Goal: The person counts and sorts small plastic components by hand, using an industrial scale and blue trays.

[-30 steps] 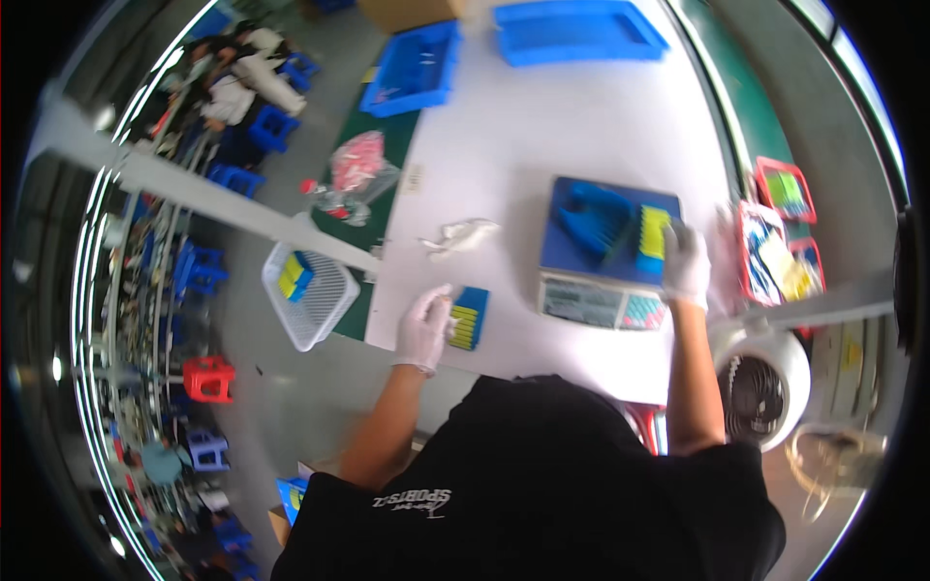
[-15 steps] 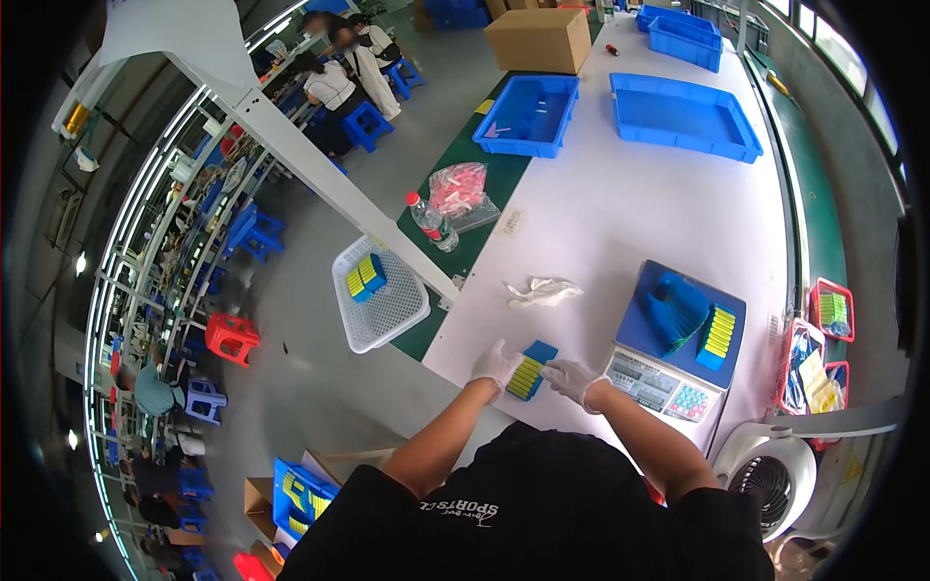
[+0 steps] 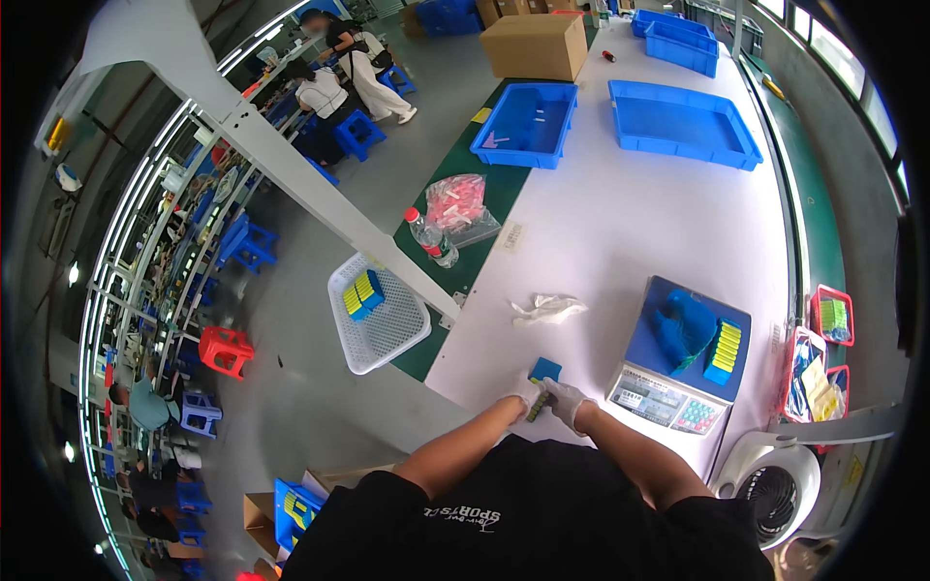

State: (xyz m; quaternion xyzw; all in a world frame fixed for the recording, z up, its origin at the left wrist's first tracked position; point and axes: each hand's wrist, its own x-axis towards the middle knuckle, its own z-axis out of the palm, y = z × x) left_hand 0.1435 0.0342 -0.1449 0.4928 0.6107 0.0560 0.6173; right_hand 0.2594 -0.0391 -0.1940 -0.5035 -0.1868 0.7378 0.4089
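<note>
Both my hands wear whitish gloves and are close together at the near edge of the table. My left hand (image 3: 525, 391) grips one side of a blue pack with a row of yellow pieces (image 3: 544, 370). On its other side my right hand (image 3: 564, 403) has its fingers closed on the pack. My hands hide most of the yellow row; the blue far end shows. To the right, a digital scale (image 3: 635, 376) carries a crumpled blue bundle (image 3: 684, 331) and a similar blue and yellow pack (image 3: 723, 351). A crumpled white cloth (image 3: 548, 309) lies beyond my hands.
Left of the table is a white basket (image 3: 422, 330) with blue and yellow packs. A bottle (image 3: 431, 239) and a bag of pink pieces (image 3: 455, 200) lie near a slanting post (image 3: 320, 198). Blue trays (image 3: 683, 153) and a carton (image 3: 534, 48) stand farther off. A fan (image 3: 772, 489) is at right.
Both hands have drawn closer together over the pack and now cover more of its yellow row. The pack looks turned or tilted, and has shifted slightly toward me.
</note>
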